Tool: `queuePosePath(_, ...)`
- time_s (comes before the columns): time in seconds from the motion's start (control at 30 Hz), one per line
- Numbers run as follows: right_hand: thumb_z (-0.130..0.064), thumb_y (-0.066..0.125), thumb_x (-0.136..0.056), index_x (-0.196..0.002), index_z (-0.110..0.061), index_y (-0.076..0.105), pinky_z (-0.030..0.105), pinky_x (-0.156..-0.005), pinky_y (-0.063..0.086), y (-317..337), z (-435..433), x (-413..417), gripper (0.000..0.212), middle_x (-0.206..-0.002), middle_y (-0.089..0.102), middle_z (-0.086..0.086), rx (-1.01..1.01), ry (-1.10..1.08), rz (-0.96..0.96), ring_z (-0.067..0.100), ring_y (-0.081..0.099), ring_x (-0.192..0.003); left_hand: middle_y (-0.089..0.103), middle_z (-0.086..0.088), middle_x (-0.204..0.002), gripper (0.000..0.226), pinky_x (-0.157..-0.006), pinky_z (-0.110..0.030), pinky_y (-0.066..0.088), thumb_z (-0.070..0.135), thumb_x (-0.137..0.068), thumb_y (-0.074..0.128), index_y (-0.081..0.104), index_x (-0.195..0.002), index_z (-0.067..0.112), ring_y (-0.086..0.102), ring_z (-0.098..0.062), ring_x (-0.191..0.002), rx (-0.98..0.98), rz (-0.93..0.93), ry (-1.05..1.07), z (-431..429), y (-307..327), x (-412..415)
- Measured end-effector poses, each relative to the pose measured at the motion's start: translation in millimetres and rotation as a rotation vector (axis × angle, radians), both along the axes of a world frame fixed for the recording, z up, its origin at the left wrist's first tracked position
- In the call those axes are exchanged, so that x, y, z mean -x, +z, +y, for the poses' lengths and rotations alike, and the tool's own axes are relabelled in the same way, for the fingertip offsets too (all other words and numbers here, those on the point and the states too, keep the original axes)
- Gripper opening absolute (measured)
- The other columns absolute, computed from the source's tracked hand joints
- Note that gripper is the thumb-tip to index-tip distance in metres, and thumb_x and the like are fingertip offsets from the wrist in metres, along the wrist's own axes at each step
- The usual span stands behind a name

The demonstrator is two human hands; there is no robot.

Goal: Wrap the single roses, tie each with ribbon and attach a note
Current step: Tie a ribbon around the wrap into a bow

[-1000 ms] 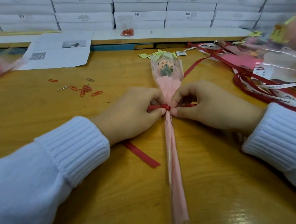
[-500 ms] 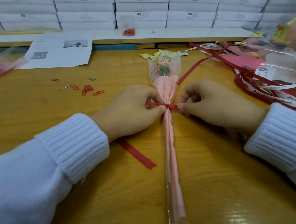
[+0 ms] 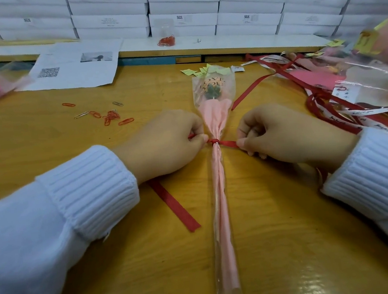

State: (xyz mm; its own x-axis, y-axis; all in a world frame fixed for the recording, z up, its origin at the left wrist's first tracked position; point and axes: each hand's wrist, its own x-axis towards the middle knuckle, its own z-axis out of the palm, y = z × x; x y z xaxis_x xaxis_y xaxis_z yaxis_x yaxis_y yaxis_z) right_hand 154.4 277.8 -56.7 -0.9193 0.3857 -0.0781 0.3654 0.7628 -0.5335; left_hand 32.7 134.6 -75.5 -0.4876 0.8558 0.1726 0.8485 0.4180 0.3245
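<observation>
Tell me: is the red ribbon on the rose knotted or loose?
Knotted: the red ribbon cinches the wrapped rose; left hand and right hand pinch its taut ends.

table: yellow wooden top (image 3: 45,142), glossy | back: stacked white boxes (image 3: 250,6) | ledge: white shelf (image 3: 237,40)

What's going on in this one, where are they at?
A person in white sleeves is tying a red ribbon around a wrapped rose that lies on the wooden table. The left hand and right hand each pinch the ribbon, one on either side of a knot at the wrap's narrow neck. I see no note on this rose. Small yellow slips and paper clips lie farther back.
</observation>
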Motion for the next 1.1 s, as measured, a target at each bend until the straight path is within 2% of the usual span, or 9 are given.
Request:
queuePosePath(0.17, -0.030, 0.060, -0.091, -0.086, -0.029, 0.064, 0.012, -0.049, 0.043, 0.7, -0.7, -1.2, 0.007, -0.055, 0.065, -0.011, 0.029, 0.046, 0.005, -0.002, 0.056, -0.046, 0.051, 0.011, -0.063, 0.039, -0.053, -0.009, 0.034, 0.038, -0.099, 0.036, 0.057, -0.070, 0.024, 0.050, 0.008, -0.060, -0.004, -0.206, -0.025, -6.0, 5.7, 1.4)
queuePosePath(0.23, -0.035, 0.060, -0.090, -0.084, -0.029, 0.064, 0.012, -0.050, 0.045, 0.5, -1.3, -1.6, 0.009, -0.056, 0.065, -0.012, 0.031, 0.062, 0.013, -0.002, 0.056, -0.047, 0.051, 0.009, -0.067, 0.041, -0.054, -0.014, 0.032, 0.040, -0.100, 0.032, 0.057, -0.070, 0.025, 0.050, 0.002, -0.064, 0.027, -0.212, 0.009, -6.1, 7.7, 3.8)
queuePosePath(0.33, -0.033, 0.062, -0.088, -0.081, -0.027, 0.066, 0.007, -0.047, 0.042, -0.7, -2.3, -1.7, 0.010, -0.053, 0.064, -0.012, 0.028, 0.084, 0.035, -0.003, 0.054, -0.045, 0.055, 0.006, -0.073, 0.034, -0.056, -0.023, 0.032, 0.040, -0.098, 0.040, 0.058, -0.073, 0.025, 0.052, -0.008, -0.069, 0.091, -0.166, 0.030, -6.7, 7.7, 6.8)
queuePosePath(0.47, -0.030, 0.062, -0.089, -0.078, -0.025, 0.066, 0.007, -0.046, 0.039, 0.2, -1.4, -3.0, 0.013, -0.052, 0.063, -0.011, 0.022, 0.085, 0.013, -0.004, 0.053, -0.044, 0.053, 0.010, -0.072, 0.021, -0.056, -0.020, 0.031, 0.038, -0.093, 0.050, 0.055, -0.075, 0.029, 0.049, -0.003, -0.067, 0.076, -0.131, 0.007, -9.8, 5.7, 8.6)
queuePosePath(0.67, -0.026, 0.059, -0.092, -0.073, -0.022, 0.061, 0.006, -0.042, 0.034, 2.8, -2.2, -1.2, 0.020, -0.049, 0.059, -0.009, -0.063, 0.107, -0.046, -0.004, 0.049, -0.042, 0.053, 0.010, -0.072, 0.020, -0.056, -0.020, 0.031, 0.035, -0.094, 0.050, 0.055, -0.076, 0.028, 0.049, -0.004, -0.068, 0.093, -0.110, -0.040, -7.8, 6.1, 11.5)
queuePosePath(0.77, -0.026, 0.061, -0.091, -0.075, -0.023, 0.063, 0.007, -0.044, 0.036, 1.8, -2.5, -0.6, 0.016, -0.049, 0.059, -0.010, -0.053, 0.125, -0.017, -0.004, 0.051, -0.043, 0.060, 0.013, -0.065, 0.029, -0.056, -0.016, 0.033, 0.039, -0.095, 0.045, 0.059, -0.072, 0.028, 0.054, 0.002, -0.063, 0.116, -0.187, -0.051, -8.1, 7.4, 14.2)
queuePosePath(0.9, -0.031, 0.064, -0.088, -0.080, -0.027, 0.064, 0.010, -0.045, 0.039, 1.0, -3.4, 0.1, 0.009, -0.052, 0.060, -0.011, -0.041, 0.162, -0.016, -0.001, 0.052, -0.046, 0.059, 0.017, -0.054, 0.039, -0.049, -0.007, 0.038, 0.039, -0.097, 0.041, 0.062, -0.067, 0.025, 0.051, 0.005, -0.049, 0.056, -0.363, -0.083, -9.7, 11.2, 12.3)
queuePosePath(0.97, -0.029, 0.064, -0.088, -0.077, -0.025, 0.065, 0.009, -0.048, 0.040, 0.7, -2.9, -0.4, 0.012, -0.052, 0.061, -0.010, -0.045, 0.185, -0.010, 0.000, 0.052, -0.048, 0.060, 0.015, -0.058, 0.039, -0.054, -0.006, 0.040, 0.034, -0.097, 0.043, 0.064, -0.066, 0.026, 0.054, 0.005, -0.055, -0.029, -0.478, -0.110, -10.2, 11.7, 7.1)
queuePosePath(1.1, -0.027, 0.062, -0.089, -0.075, -0.024, 0.066, 0.007, -0.051, 0.041, 0.0, -2.4, -1.6, 0.015, -0.055, 0.063, -0.009, -0.012, 0.186, 0.035, 0.000, 0.052, -0.050, 0.069, 0.009, -0.084, 0.035, -0.079, -0.022, 0.046, 0.031, -0.095, 0.049, 0.070, -0.068, 0.039, 0.063, -0.005, -0.085, -0.167, -0.615, -0.131, -11.2, 11.5, -2.9)
